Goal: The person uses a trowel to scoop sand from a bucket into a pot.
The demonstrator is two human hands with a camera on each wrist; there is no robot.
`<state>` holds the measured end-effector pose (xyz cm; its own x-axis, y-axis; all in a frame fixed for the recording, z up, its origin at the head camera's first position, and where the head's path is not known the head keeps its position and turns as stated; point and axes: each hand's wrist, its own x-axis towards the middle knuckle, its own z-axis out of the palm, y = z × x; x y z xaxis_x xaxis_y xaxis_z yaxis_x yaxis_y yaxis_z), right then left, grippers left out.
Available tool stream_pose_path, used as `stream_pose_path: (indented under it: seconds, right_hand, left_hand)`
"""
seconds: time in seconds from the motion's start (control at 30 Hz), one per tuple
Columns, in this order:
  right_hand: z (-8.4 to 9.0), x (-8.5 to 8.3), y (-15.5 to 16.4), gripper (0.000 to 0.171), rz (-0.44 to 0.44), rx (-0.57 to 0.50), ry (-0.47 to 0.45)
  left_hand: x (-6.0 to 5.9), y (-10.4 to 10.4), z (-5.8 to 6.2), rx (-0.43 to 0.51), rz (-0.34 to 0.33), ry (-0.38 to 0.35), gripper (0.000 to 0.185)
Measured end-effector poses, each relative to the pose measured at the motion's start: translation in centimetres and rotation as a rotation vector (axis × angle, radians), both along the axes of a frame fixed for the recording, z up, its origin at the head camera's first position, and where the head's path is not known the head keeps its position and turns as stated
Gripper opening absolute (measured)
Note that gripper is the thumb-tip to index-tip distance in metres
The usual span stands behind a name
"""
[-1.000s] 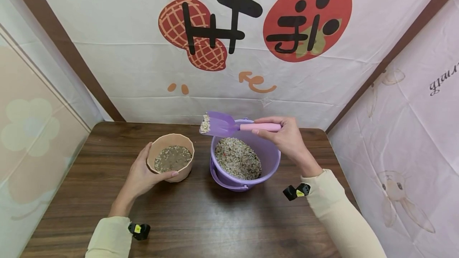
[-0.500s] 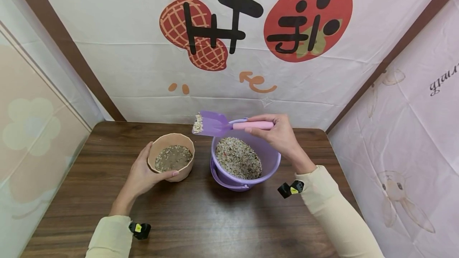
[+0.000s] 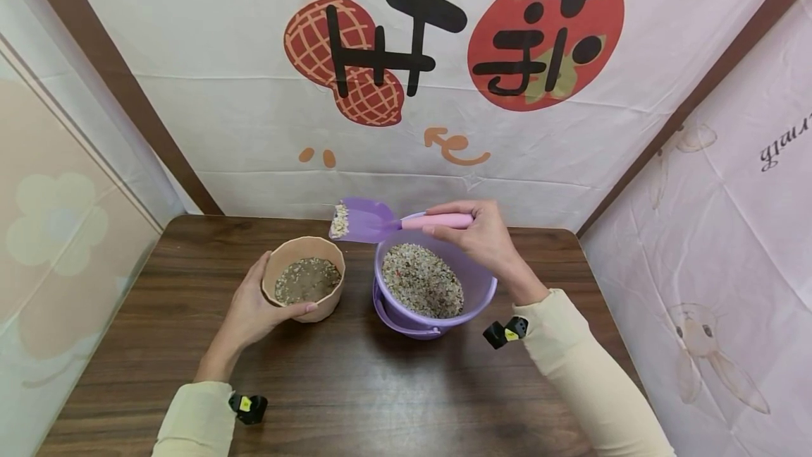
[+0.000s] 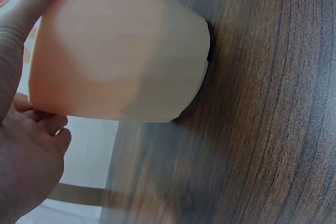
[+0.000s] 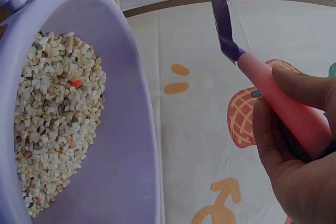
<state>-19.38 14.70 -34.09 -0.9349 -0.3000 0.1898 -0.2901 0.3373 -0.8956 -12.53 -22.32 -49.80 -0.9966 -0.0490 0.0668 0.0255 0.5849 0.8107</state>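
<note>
Right hand (image 3: 485, 240) gripping a scoop (image 3: 374, 221) of gravel, left hand (image 3: 254, 305) cupping the pot (image 3: 304, 286)
Scoop is hovering between pot and bucket (image 3: 438, 281); backdrop characters (image 3: 412, 34) are unreadable, sideways lettering at the right edge is being cut off

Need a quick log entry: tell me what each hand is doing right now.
Left hand: curled round the pot, holding it on the table.
Right hand: grips the scoop by its pink handle.
</note>
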Motion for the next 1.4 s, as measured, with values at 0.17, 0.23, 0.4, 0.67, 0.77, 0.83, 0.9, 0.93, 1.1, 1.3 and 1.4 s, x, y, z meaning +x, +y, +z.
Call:
stream_pose_path:
  seconds: [0.17,0.23,0.4,0.67,0.77,0.83,0.9,0.93,1.1,1.3,1.4]
  right_hand:
    - [-0.1,-0.1,-0.3,0.027,0.008,0.005,0.008]
    - [-0.2,-0.1,-0.4,0.027,0.008,0.008,0.002]
    - [-0.1,-0.1,-0.9,0.027,0.011,-0.004,-0.035]
    - [-0.2,-0.2,-1.3,0.027,0.032,-0.015,-0.045]
    - [-0.3,-0.3,-1.5,0.025,0.046,-0.021,-0.035]
    - [-0.3,-0.3,-1.6,0.025,0.051,-0.021,-0.025]
    - [-0.3,-0.3,-1.8,0.024,0.054,-0.017,-0.014]
    - [-0.3,-0.3,-1.9,0.024,0.055,-0.014,-0.012]
    - [-0.5,-0.3,-2.2,0.024,0.063,-0.008,-0.027]
    - [-0.7,-0.4,-2.8,0.023,0.074,0.016,-0.015]
    - [-0.8,-0.4,-3.1,0.023,0.075,0.024,-0.013]
  left_hand:
    - [0.0,0.1,0.0,0.004,0.001,0.002,0.135]
    - [0.0,0.1,0.0,0.011,0.000,0.003,0.135]
    - [0.0,0.1,0.0,0.012,0.003,-0.002,0.135]
    - [0.1,0.1,0.0,0.012,0.006,-0.010,0.135]
    - [0.1,0.0,0.0,0.012,0.006,-0.014,0.135]
    - [0.0,0.0,0.0,0.014,0.004,-0.016,0.135]
    - [0.0,0.0,0.0,0.013,0.004,-0.018,0.136]
    - [0.1,0.0,0.0,0.012,0.004,-0.020,0.136]
    - [0.0,0.0,0.0,0.009,0.004,-0.024,0.136]
    - [0.0,0.0,0.0,0.003,0.003,-0.028,0.137]
    - [0.1,0.0,0.1,0.003,0.002,-0.029,0.137]
